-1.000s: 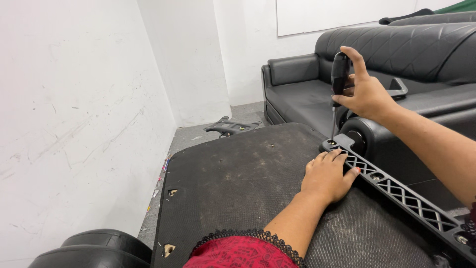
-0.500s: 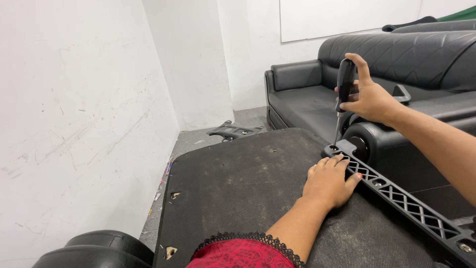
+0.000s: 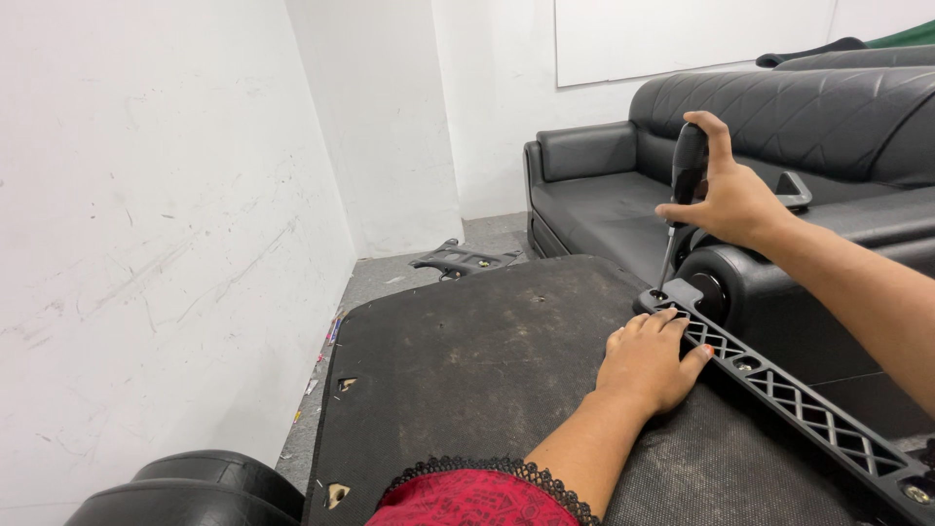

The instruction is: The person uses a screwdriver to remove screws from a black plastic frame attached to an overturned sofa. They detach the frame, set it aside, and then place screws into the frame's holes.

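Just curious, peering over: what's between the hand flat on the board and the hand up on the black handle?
In the head view, the screwdriver's metal shaft runs down from the right hand to the bracket end, just beyond the left hand.

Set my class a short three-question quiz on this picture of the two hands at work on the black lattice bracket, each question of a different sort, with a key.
1. True or false: the right hand grips the black-handled screwdriver upright, its tip at the far end of the lattice bracket.
2. Where does the left hand lie? A) flat by the bracket's near edge B) on the sofa C) on the wall
3. Fill in: the bracket lies on a dark, dusty ____.

Key: 1 true; 2 A; 3 panel.
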